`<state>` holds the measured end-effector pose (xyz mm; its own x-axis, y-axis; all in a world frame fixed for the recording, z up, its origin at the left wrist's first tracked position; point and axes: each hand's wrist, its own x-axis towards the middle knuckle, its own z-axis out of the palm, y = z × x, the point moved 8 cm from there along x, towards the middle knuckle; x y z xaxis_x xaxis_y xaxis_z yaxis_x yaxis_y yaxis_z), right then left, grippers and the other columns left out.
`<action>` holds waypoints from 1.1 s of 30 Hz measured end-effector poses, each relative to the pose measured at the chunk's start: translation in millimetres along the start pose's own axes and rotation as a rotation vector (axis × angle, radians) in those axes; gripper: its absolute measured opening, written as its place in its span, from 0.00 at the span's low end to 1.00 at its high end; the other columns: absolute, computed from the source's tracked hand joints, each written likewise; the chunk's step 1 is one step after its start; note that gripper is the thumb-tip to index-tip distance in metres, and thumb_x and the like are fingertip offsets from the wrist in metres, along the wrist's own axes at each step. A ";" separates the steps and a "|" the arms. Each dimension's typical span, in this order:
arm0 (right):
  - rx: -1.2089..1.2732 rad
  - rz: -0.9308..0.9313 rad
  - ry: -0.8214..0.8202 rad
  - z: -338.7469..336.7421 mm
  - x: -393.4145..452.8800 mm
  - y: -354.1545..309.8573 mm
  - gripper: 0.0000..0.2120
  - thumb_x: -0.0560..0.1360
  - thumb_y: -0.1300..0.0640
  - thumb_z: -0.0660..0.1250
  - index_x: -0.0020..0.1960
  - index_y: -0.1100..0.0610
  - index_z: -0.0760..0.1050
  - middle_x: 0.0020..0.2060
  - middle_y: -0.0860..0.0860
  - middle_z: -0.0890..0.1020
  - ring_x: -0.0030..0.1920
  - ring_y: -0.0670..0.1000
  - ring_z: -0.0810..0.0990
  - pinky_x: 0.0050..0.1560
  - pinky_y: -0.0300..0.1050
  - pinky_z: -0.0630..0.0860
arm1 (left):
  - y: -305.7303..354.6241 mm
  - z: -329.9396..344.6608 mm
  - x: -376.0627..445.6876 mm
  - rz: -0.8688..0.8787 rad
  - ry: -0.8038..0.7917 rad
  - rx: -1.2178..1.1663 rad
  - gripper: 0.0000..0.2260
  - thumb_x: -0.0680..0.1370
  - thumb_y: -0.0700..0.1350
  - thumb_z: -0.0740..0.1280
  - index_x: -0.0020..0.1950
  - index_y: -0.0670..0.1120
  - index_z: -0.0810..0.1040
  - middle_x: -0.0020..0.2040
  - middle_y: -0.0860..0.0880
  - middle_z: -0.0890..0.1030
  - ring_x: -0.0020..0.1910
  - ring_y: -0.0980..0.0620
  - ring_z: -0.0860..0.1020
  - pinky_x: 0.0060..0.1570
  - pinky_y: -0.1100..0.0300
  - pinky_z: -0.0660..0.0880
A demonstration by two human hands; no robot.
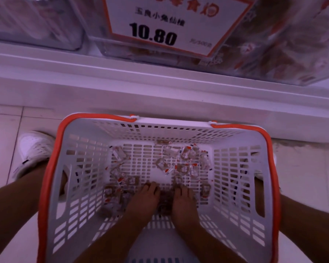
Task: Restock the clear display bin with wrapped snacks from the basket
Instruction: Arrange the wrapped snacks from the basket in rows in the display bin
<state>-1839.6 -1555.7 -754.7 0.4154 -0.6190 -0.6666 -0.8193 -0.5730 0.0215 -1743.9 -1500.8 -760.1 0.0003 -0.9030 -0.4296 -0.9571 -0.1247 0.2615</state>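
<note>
Both hands are down in the basket (235,141), which sits on the floor between the person's shoes. The left hand (143,198) and right hand (182,199) lie side by side at about 6 o'clock on the basket floor, knuckles up, fingers (150,186) curled down and inward over a small heap of wrapped snacks (165,201) bunched between them. It looks like a two-handed scoop, each hand grasping its share, though how much each holds I cannot tell.

More snacks lie loose beyond the fingertips: a cluster (184,160) toward 1 o'clock from the right hand, and a few (118,154) toward 11 o'clock from the left. The left hand has a further clump just beside it at 9 o'clock.

The clear bin (273,44) stands on the shelf at 12 o'clock, behind the price sign (171,21), so the load must go up and straight ahead.
</note>
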 end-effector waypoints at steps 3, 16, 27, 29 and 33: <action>0.076 -0.036 -0.098 14.1 7.6 3.6 0.26 0.77 0.57 0.57 0.74 0.59 0.62 0.69 0.56 0.67 0.70 0.58 0.64 0.72 0.50 0.61 | 0.0 -1.8 -2.9 -0.046 0.011 -0.039 0.11 0.60 0.45 0.72 0.40 0.46 0.85 0.41 0.48 0.83 0.36 0.49 0.82 0.37 0.62 0.79; 0.998 0.080 -0.106 -58.5 18.0 27.0 0.07 0.76 0.60 0.68 0.47 0.50 0.72 0.36 0.43 0.75 0.38 0.45 0.76 0.36 0.30 0.71 | -56.5 -31.1 13.4 -0.346 -0.025 -0.894 0.06 0.79 0.37 0.66 0.52 0.41 0.69 0.41 0.47 0.75 0.39 0.53 0.75 0.40 0.59 0.73; 1.575 -0.136 0.176 -277.2 -71.6 -6.2 0.07 0.78 0.66 0.64 0.49 0.62 0.81 0.37 0.55 0.83 0.36 0.50 0.81 0.29 0.34 0.73 | -9.2 -251.7 -22.4 -0.398 0.197 -1.776 0.13 0.84 0.49 0.59 0.58 0.45 0.80 0.50 0.41 0.84 0.45 0.42 0.83 0.37 0.51 0.80; 1.563 -0.198 0.234 -301.5 -99.3 -13.6 0.08 0.78 0.64 0.64 0.53 0.59 0.82 0.45 0.56 0.85 0.46 0.54 0.83 0.37 0.37 0.77 | 3.2 -283.2 -40.7 -0.388 0.268 -1.876 0.17 0.84 0.52 0.56 0.57 0.44 0.81 0.49 0.40 0.84 0.41 0.44 0.81 0.39 0.54 0.76; 1.498 -0.323 0.301 -329.0 -150.8 -27.6 0.09 0.80 0.59 0.63 0.57 0.55 0.81 0.52 0.50 0.86 0.52 0.46 0.83 0.52 0.36 0.78 | 14.1 -336.0 -71.5 -0.381 0.434 -1.841 0.25 0.81 0.61 0.58 0.58 0.41 0.80 0.54 0.37 0.84 0.50 0.41 0.82 0.51 0.48 0.79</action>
<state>-1749.6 -1623.3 -409.6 0.5554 -0.7658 -0.3241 -0.2393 0.2261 -0.9443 -1660.0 -1576.1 -435.2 0.4421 -0.7163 -0.5399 0.5470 -0.2617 0.7952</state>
